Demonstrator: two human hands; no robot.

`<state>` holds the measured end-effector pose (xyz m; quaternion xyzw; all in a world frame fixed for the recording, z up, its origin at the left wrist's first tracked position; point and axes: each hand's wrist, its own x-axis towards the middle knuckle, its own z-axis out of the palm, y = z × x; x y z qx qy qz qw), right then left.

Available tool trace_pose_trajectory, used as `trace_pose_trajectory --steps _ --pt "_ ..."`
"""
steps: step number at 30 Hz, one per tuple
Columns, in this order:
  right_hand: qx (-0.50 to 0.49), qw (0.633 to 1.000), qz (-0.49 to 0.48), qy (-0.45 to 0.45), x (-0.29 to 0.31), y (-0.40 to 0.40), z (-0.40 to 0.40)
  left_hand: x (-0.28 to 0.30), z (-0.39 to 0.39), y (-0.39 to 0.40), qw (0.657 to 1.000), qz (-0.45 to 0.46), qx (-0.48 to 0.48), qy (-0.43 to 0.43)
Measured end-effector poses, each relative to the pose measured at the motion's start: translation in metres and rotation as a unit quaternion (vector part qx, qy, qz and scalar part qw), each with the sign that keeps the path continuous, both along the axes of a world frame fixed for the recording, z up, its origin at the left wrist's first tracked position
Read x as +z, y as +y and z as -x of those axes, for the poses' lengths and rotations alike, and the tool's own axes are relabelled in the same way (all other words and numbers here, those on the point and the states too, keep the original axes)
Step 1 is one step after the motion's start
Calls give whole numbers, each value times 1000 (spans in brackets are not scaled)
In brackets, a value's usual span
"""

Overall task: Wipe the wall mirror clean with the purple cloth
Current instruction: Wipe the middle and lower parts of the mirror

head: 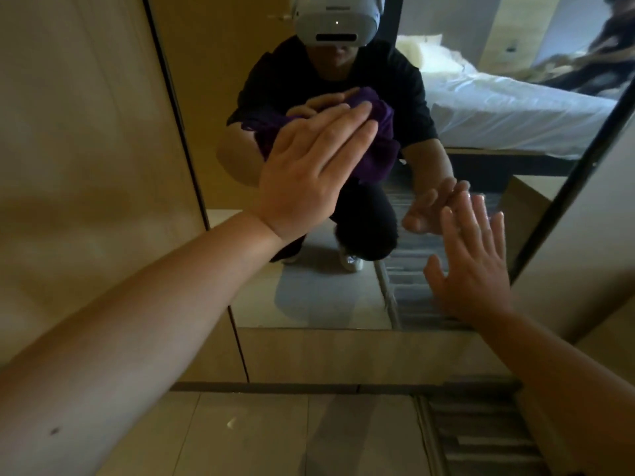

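Note:
The wall mirror (pixel 309 297) fills the middle of the head view, in a dark frame, with its lower edge just above a wooden base. My left hand (pixel 309 166) lies flat with fingers together and presses the purple cloth (pixel 381 146) against the glass at mid height. The cloth bunches out from under my fingers to the right. My right hand (pixel 470 262) rests open and flat on the lower right part of the glass, holding nothing. The mirror reflects a crouching person in dark clothes with a white headset, and both hands.
Wooden panels (pixel 86 149) stand left of the mirror and another wall panel (pixel 584 252) to its right. Below is a tiled floor (pixel 275 434) with a striped rug (pixel 481 438) at the right. The mirror reflects a white bed (pixel 498 104).

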<state>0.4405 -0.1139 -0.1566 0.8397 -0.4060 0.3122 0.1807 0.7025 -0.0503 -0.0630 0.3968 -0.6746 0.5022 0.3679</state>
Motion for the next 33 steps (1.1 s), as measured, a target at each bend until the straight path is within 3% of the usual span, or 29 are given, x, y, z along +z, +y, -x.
trace_pose_trajectory --steps 10,18,25,30,33 --pt "7 999 40 -3 -13 -30 14 -159 15 -18 985 -90 69 -132" --pt "28 993 108 -29 -26 -51 14 -255 5 1 963 -193 83 -166" --pt "11 996 86 5 -21 -46 18 -230 21 7 966 -245 18 -80" --pt "9 997 77 19 -17 -39 19 -169 18 12 982 -188 -5 6" --pt "7 998 67 20 -16 -35 18 -117 20 11 990 -139 -23 16"
